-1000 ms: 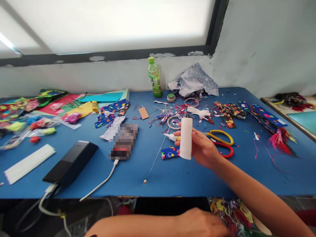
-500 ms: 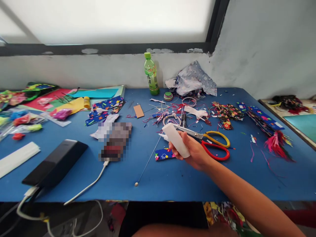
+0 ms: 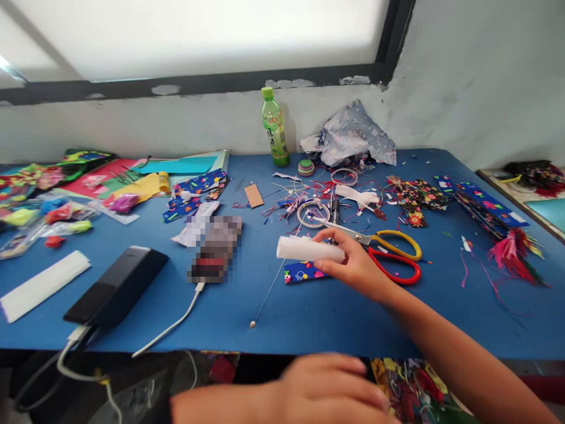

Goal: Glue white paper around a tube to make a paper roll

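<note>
Head view: the right hand grasps the right end of a white roll at the centre of the frame, pinching it from above and below; the roll lies nearly level across the picture; the left hand, blurred at the bottom centre, shows mostly its back, so I cannot tell whether it holds anything. With the grip at one end alone, the roll could tip or slip; too hard a pinch might crush its hollow-looking shape; just below it in the frame, a patterned strip and a thin rod could be dragged by a low sweep; the rod's bead sits near the lower edge of the desk, where a nudge might send it off; the scissors, just beside the right hand, could catch a careless backward move.
</note>
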A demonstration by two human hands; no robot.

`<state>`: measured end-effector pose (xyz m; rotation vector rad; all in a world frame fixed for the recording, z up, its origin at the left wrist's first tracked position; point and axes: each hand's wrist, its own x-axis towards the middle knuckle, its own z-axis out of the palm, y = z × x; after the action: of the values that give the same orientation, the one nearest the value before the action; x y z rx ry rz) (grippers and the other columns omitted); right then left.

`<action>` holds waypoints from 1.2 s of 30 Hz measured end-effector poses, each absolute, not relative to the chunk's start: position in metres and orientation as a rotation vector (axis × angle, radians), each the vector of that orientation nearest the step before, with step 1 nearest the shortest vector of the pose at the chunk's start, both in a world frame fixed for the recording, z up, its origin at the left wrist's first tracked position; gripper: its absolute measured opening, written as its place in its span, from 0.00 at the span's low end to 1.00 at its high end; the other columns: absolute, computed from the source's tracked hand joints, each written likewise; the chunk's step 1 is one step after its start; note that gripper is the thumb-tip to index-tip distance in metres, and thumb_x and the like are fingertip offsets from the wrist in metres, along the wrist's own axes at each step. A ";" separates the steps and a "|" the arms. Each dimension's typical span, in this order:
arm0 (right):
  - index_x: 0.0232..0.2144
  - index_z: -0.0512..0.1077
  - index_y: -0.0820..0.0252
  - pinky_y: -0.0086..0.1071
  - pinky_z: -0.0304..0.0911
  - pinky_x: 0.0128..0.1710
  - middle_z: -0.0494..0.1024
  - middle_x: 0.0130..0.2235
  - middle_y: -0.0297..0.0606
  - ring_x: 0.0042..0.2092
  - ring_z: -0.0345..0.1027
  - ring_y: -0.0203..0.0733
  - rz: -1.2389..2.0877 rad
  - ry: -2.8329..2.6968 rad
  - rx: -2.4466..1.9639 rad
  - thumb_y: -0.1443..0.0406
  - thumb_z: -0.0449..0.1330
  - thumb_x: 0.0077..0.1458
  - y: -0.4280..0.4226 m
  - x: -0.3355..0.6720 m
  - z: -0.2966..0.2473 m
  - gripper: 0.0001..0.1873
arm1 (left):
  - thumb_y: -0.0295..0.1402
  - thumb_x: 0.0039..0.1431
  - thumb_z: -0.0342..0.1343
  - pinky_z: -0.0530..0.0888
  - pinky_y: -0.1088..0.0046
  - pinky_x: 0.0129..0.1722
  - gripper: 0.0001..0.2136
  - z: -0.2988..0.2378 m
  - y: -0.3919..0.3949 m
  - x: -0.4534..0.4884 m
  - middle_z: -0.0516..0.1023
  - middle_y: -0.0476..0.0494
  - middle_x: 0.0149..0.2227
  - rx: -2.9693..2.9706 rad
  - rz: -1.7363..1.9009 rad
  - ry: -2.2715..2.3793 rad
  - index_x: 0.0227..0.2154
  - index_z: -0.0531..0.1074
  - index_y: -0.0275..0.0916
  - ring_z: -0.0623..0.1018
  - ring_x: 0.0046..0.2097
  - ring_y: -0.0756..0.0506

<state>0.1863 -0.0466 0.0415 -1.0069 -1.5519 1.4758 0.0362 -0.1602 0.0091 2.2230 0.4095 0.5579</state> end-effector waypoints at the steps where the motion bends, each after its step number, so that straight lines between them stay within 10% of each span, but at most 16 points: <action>1: 0.40 0.67 0.57 0.26 0.58 0.28 0.69 0.35 0.30 0.30 0.62 0.32 1.469 -1.591 -0.981 0.65 0.67 0.46 -0.047 0.187 0.042 0.18 | 0.38 0.65 0.47 0.72 0.65 0.55 0.14 0.024 -0.148 0.015 0.81 0.45 0.44 2.327 0.833 0.569 0.50 0.73 0.50 0.79 0.47 0.44; 5: 0.42 0.64 0.56 0.28 0.62 0.34 0.68 0.38 0.33 0.36 0.65 0.36 1.547 -1.613 -0.823 0.66 0.68 0.47 -0.048 0.189 0.041 0.21 | 0.38 0.60 0.55 0.72 0.57 0.51 0.21 0.070 -0.088 -0.026 0.76 0.34 0.51 2.486 0.900 1.276 0.55 0.67 0.37 0.76 0.52 0.37; 9: 0.41 0.62 0.55 0.27 0.63 0.34 0.66 0.39 0.32 0.35 0.64 0.33 1.544 -1.536 -0.788 0.64 0.65 0.52 -0.050 0.187 0.036 0.17 | 0.45 0.61 0.52 0.71 0.75 0.28 0.17 0.066 -0.054 -0.024 0.74 0.49 0.29 2.005 0.303 1.078 0.40 0.72 0.36 0.73 0.28 0.49; 15: 0.50 0.52 0.46 0.26 0.66 0.26 0.66 0.47 0.35 0.32 0.67 0.33 1.574 -1.377 -0.709 0.63 0.64 0.54 -0.058 0.177 0.022 0.28 | 0.46 0.61 0.51 0.67 0.81 0.18 0.19 0.035 -0.060 -0.013 0.60 0.56 0.24 1.357 0.395 0.790 0.44 0.68 0.33 0.61 0.22 0.55; 36: 0.45 0.54 0.44 0.25 0.60 0.22 0.67 0.40 0.32 0.28 0.62 0.31 1.512 -1.272 -0.821 0.64 0.64 0.52 -0.074 0.155 0.027 0.24 | 0.40 0.61 0.49 0.63 0.79 0.22 0.12 0.036 -0.077 -0.008 0.66 0.53 0.23 1.528 0.442 0.938 0.37 0.69 0.36 0.68 0.25 0.51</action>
<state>0.1548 -0.0742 0.0269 -0.8206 -1.2717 1.5123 -0.0084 -0.0771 0.0355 1.5280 0.9380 0.4422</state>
